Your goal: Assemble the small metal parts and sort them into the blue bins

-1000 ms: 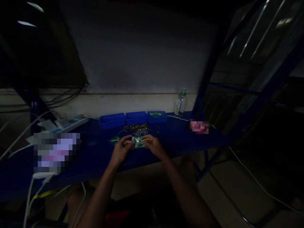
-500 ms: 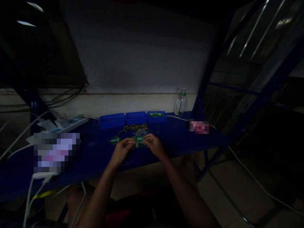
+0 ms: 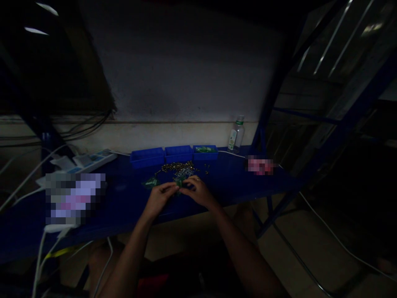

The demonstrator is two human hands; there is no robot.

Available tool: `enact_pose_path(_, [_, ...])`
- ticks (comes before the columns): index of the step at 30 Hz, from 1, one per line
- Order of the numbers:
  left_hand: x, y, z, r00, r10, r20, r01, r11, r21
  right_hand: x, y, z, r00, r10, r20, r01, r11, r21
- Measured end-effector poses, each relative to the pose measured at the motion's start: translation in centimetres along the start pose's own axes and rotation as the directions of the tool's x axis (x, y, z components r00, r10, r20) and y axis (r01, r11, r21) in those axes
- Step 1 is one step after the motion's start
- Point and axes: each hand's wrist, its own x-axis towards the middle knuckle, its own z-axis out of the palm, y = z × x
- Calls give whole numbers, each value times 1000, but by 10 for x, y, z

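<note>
Dimly | left hand (image 3: pixel 159 198) + right hand (image 3: pixel 198 191) pinch green part (image 3: pixel 179 185) | axis unreadable

One head-worn camera, looking forward and down.
It faces the wall (image 3: pixel 186 74) across the blue table (image 3: pixel 124 203); left hand (image 3: pixel 159 199) and right hand (image 3: pixel 201 193) sit mid-frame, not close.

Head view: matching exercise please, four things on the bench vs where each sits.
Things:
1. bottle
2. power strip
3. blue bins
4. metal parts pile

Places:
a. left rear of the bench
b. just beyond the left hand and right hand
c. right rear, by the blue upright
d. row of three, centre rear

Pairs: 1-c, 2-a, 3-d, 4-b
</note>
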Motion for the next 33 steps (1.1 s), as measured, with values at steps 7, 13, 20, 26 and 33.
enact_pose_path(7, [1, 5, 0, 985, 117, 123, -123, 991, 43, -4, 3, -1, 993, 35, 117, -28, 998, -63])
enact_pose_path(13, [2, -1, 0, 997, -24, -79, 21, 999, -33, -2, 7, -4, 993, 87, 78, -90, 995, 38])
enact_pose_path(20, [2, 1, 0, 995, -66, -82, 62, 997, -51, 1, 6, -4, 995, 47, -90, -49, 999, -15])
enact_pose_path(26, [0, 4, -1, 999, -7, -45, 2, 995, -104, 0, 6, -7, 984, 171, 40, -176, 954, 243])
enact_pose_path(33, [2, 0, 0, 999, -12, -52, 8, 998, -66, 3, 9, -3, 985, 171, 11, -167, 945, 282])
